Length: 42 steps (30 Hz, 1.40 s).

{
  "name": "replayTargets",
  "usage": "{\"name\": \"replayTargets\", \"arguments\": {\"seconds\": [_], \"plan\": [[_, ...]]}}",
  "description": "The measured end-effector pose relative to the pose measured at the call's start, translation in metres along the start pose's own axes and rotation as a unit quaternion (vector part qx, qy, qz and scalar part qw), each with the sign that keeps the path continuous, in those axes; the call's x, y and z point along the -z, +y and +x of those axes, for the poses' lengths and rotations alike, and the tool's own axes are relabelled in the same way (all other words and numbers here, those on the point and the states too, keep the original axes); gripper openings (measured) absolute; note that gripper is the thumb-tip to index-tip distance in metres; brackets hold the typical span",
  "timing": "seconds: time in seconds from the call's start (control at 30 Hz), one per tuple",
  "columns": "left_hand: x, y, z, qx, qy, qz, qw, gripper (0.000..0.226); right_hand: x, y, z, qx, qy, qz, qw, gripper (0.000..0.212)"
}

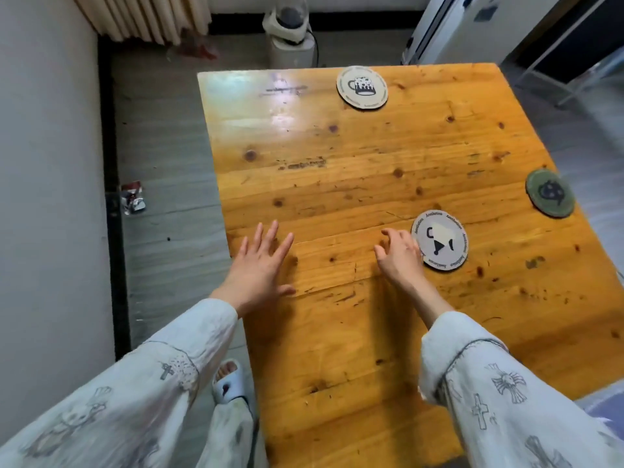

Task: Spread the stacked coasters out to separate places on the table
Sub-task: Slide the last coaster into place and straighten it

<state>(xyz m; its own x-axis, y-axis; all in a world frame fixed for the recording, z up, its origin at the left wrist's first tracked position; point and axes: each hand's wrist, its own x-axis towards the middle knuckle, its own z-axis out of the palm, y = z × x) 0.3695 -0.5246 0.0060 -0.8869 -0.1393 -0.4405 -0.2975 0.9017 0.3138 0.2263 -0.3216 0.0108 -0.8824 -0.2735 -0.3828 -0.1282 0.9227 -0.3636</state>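
Three round coasters lie apart on the wooden table (337, 184). A beige coaster with a mug drawing (362, 88) sits near the far edge. At the right edge lies a dark green coaster (549, 193). A grey coaster with black lettering round its rim (442, 240) rests in the middle right. My right hand (398, 255) hovers just left of the grey coaster, fingers curled and apart, its edge overlapping the coaster's left rim; it holds nothing. My left hand (260, 268) is spread flat over the table's left edge, empty.
The table's left edge runs beside a grey floor and white wall. A crumpled wrapper (132, 198) lies on the floor. A small white appliance (290, 32) stands beyond the far edge. My slippered foot (229, 380) shows below the table's left side.
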Motion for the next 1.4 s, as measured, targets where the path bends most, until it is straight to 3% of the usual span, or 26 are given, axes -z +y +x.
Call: {"name": "replayTargets", "arguments": {"seconds": [0.1, 0.23, 0.37, 0.47, 0.63, 0.93, 1.07, 1.2, 1.27, 1.33, 1.4], "plan": [[-0.009, 0.005, 0.025, 0.024, -0.030, 0.025, 0.999, 0.125, 0.001, 0.025, 0.016, -0.006, 0.044, -0.017, 0.999, 0.042], [-0.023, 0.014, 0.036, 0.049, -0.065, 0.025, 0.996, 0.135, 0.007, 0.057, 0.033, -0.035, 0.110, -0.075, 0.990, 0.058], [-0.024, 0.018, 0.037, 0.056, -0.068, 0.018, 0.996, 0.134, 0.020, 0.076, 0.056, -0.138, 0.039, -0.062, 0.988, 0.102], [-0.022, 0.019, 0.037, 0.055, -0.068, 0.008, 0.996, 0.133, 0.028, 0.083, 0.068, -0.175, -0.019, -0.032, 0.984, 0.115], [-0.020, 0.016, 0.037, 0.063, -0.073, 0.003, 0.995, 0.133, 0.022, 0.073, 0.064, -0.148, 0.012, -0.053, 0.987, 0.099], [-0.017, 0.022, 0.038, 0.066, -0.084, -0.008, 0.994, 0.133, -0.008, 0.028, 0.039, -0.106, -0.019, -0.059, 0.992, 0.086], [-0.016, 0.022, 0.039, 0.066, -0.079, -0.009, 0.995, 0.133, -0.016, 0.007, 0.030, -0.015, -0.018, -0.043, 0.999, 0.074], [-0.018, 0.022, 0.038, 0.063, -0.077, -0.007, 0.995, 0.133, -0.016, 0.004, 0.023, 0.097, -0.016, 0.064, 0.993, 0.052], [-0.018, 0.020, 0.038, 0.062, -0.075, -0.008, 0.995, 0.133, -0.015, 0.006, 0.020, 0.069, 0.026, 0.095, 0.993, 0.047], [-0.018, 0.020, 0.039, 0.060, -0.071, -0.012, 0.996, 0.133, -0.015, 0.011, 0.015, -0.014, 0.064, 0.095, 0.993, 0.045], [-0.019, 0.019, 0.038, 0.057, -0.070, -0.017, 0.996, 0.132, -0.019, 0.014, 0.006, -0.088, 0.042, 0.079, 0.992, 0.048]]}}
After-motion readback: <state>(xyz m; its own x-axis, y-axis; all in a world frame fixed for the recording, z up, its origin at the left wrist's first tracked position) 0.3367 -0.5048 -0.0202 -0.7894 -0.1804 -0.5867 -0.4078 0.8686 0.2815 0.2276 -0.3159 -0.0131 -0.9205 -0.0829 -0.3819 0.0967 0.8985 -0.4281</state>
